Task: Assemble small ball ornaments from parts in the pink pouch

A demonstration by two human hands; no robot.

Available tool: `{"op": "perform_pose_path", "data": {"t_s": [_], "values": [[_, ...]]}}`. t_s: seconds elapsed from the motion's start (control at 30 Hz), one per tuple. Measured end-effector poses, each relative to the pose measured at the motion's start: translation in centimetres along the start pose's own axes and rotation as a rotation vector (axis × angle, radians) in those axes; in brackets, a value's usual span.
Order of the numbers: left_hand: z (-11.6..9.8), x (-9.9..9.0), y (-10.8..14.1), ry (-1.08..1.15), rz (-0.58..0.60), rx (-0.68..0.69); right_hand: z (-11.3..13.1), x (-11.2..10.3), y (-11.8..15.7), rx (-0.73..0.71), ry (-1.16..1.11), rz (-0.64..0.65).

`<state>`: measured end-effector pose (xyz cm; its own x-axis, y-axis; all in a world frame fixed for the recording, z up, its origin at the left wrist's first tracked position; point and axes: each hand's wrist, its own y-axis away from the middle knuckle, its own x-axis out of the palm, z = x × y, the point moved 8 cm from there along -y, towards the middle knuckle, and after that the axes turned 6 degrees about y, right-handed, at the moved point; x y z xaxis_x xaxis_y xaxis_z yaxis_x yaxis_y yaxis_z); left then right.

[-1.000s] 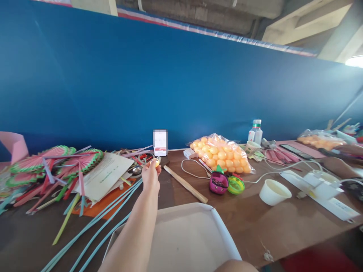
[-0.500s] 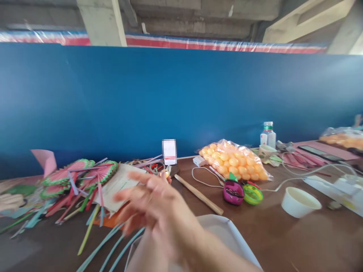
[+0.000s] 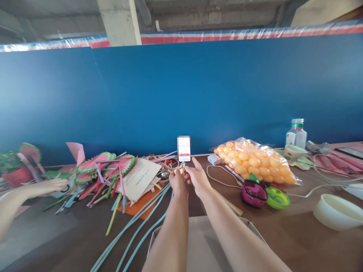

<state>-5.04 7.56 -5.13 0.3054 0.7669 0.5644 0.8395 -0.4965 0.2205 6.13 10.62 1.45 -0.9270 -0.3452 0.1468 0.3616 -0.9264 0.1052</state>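
Both my arms stretch forward over the table to the foot of a phone [image 3: 184, 154] that stands upright by the blue partition, its screen lit and partly pixelated. My left hand [image 3: 179, 183] is closed just below it, with a small orange-yellow spot at its fingertips; what it holds is too small to make out. Beside it, my right hand [image 3: 199, 177] has its fingers apart, close to the phone's base and a pale thin part there. A wooden stick [image 3: 233, 207] lies partly behind my right forearm. Beneath my forearms is a pale tray [image 3: 198, 241].
To the left lie pink-green paper fans [image 3: 120, 166], papers [image 3: 141, 177] and blue-green strips [image 3: 136, 219]; another person's hand [image 3: 55, 185] reaches in. On the right are a bag of orange balls [image 3: 255, 162], a purple case [image 3: 254, 193], a white bowl [image 3: 337, 213] and bottles [image 3: 296, 136].
My hands were blurred and crossing over the tray; now they are apart and farther forward at the phone. The view has shifted left, bringing another person's arm into sight.
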Motion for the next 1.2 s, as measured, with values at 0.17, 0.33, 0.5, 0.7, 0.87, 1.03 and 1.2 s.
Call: {"op": "perform_pose_path", "data": {"t_s": [0.17, 0.33, 0.5, 0.7, 0.87, 1.03, 1.2], "values": [[0.1, -0.2, 0.4, -0.012, -0.120, -0.055, -1.5, -2.6, -2.3, -0.217, 0.442, -0.162], [0.8, 0.0, 0.0, -0.007, -0.065, -0.066, -2.1, -1.8, -2.4, -0.311, 0.524, -0.097], [1.0, 0.5, -0.1, -0.005, 0.012, -0.054, -2.7, -1.4, -2.6, -0.308, 0.534, -0.071], [1.1, 0.8, 0.1, 0.006, 0.039, -0.062, -2.7, -1.5, -2.7, -0.314, 0.522, -0.063], [1.3, 0.8, 0.2, 0.027, 0.031, -0.070, -2.5, -1.5, -2.5, -0.302, 0.554, -0.064], [1.0, 0.7, 0.3, -0.005, 0.022, -0.053, -2.8, -1.5, -2.8, -0.269, 0.583, -0.076], [1.3, 0.8, 0.3, 0.018, 0.011, -0.101, -2.2, -2.2, -2.9, -0.317, 0.511, -0.156]]}}
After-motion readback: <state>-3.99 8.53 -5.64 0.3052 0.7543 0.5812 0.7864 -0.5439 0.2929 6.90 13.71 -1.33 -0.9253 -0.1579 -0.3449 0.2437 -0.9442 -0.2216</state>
